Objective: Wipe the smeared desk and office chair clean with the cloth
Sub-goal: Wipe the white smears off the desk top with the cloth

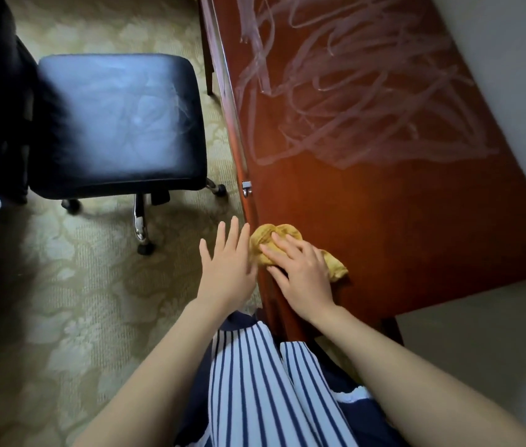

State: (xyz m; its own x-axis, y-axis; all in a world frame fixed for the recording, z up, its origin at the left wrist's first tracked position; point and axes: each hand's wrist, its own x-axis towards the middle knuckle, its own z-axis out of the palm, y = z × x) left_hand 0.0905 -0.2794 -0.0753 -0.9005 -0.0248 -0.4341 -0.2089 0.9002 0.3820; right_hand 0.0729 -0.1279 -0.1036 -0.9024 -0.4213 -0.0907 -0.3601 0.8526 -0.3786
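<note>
Pressing the right hand [300,275] down on a crumpled mustard-yellow cloth [263,236] at the near front edge of a glossy red-brown wooden desk [384,221], with spread fingers laid over the bundle rather than clenched round it. Holding the left hand [227,269] released and flat just beside the cloth, off the desk edge, gripping nothing.

Seemingly the very start: wide pale looping smears [351,91] across the far desktop, well apart from the cloth and not yet wiped. Best to gather the cloth under the palm, push outward in overlapping passes, keep the pressure even, and refold to a fresh face once loaded. Worth bracing with the free hand on the desk edge.

Then on to the black padded office chair seat [119,124], likewise faintly streaked, standing to the left on patterned beige carpet [61,285]. To the right, a plain grey wall [513,43]; on the desk front, a small metal pull [246,188].
</note>
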